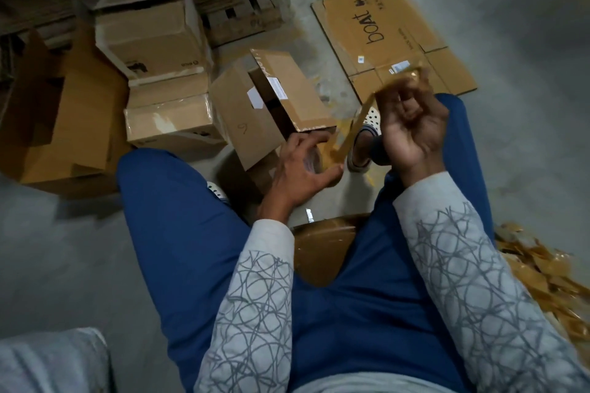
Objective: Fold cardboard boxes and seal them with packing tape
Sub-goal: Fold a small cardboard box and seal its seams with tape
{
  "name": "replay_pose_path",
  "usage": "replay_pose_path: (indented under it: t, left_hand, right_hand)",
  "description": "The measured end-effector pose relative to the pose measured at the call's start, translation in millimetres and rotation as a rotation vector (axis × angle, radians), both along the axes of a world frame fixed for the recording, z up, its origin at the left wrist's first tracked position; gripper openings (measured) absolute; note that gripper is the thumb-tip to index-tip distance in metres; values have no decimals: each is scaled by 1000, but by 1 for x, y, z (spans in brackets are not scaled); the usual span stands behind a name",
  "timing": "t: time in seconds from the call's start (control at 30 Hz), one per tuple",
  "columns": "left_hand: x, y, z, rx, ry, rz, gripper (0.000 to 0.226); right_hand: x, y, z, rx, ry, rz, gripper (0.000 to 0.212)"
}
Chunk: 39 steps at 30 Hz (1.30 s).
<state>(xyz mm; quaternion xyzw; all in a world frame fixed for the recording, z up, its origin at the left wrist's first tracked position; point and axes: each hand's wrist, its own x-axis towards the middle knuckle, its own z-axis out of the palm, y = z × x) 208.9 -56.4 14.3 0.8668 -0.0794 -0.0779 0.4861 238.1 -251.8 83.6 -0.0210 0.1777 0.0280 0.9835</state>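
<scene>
**Tape Being Drawn Out for Sealing**

A person is sitting on the floor (526, 105) facing a part-folded box (255, 112) with its flaps standing open. The left hand (300, 172) is curling its fingers around the tape roll (311, 160); the right hand (412, 134) is pinching the strip (354, 124), which is stretching between both hands, just beside the box. Next, judging by this, the flaps need closing before the strip goes down.
</scene>
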Motion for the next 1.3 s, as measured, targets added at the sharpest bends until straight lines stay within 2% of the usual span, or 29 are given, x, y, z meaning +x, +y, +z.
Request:
replay_pose_path:
  t: [0.07, 0.13, 0.17, 0.3, 0.53, 0.63, 0.7, 0.77, 0.87, 0.93, 1.03, 1.1, 1.13, 1.23, 1.3]
  left_hand:
    - [-4, -6, -5, -27, 137, -72, 50]
    - [-8, -12, -8, -156, 307, -126, 55]
    - [-9, -14, -10, -201, 349, -142, 60]
    - [-16, -23, -11, -303, 434, -116, 94]
    - [-23, -16, -3, -362, 476, -85, 56]
    - [-25, -13, -7, -331, 489, -13, 63]
    - [-26, -8, -7, -293, 485, 26, 72]
    - [-27, -1, -2, -283, 506, 14, 74]
    - [-29, 7, 15, -357, 571, -52, 49]
    - [-31, 14, 23, -481, 632, -85, 43]
    - [-35, 24, 30, -636, 706, -102, 63]
    - [-37, 30, 33, -687, 728, -143, 68]
    - [-38, 32, 35, -694, 731, -165, 69]
    - [-39, 31, 41, -668, 733, -205, 75]
    - [-40, 31, 44, -690, 715, -201, 66]
  right_hand:
    - [17, 0, -2, -74, 126, -106, 22]
    - [30, 3, -7, -131, 187, -145, 12]
    - [33, 5, -9, -147, 186, -153, 7]
    - [45, 7, -15, -114, 136, -186, 9]
    - [54, -6, -19, -109, 136, -210, 12]
    - [52, -8, -18, -177, 140, -214, 12]
    - [51, -10, -21, -318, 125, -132, 8]
    - [51, -15, -28, -565, 133, 4, 10]
    - [55, -23, -35, -1020, 123, 137, 12]
    - [57, -26, -35, -1204, 80, 210, 12]
    - [60, -33, -33, -1133, 106, 357, 11]
    - [59, -36, -33, -974, 221, 475, 16]
    - [59, -36, -34, -957, 299, 520, 19]
    - [57, -28, -38, -1164, 437, 554, 20]
    - [56, -22, -39, -1241, 450, 545, 23]
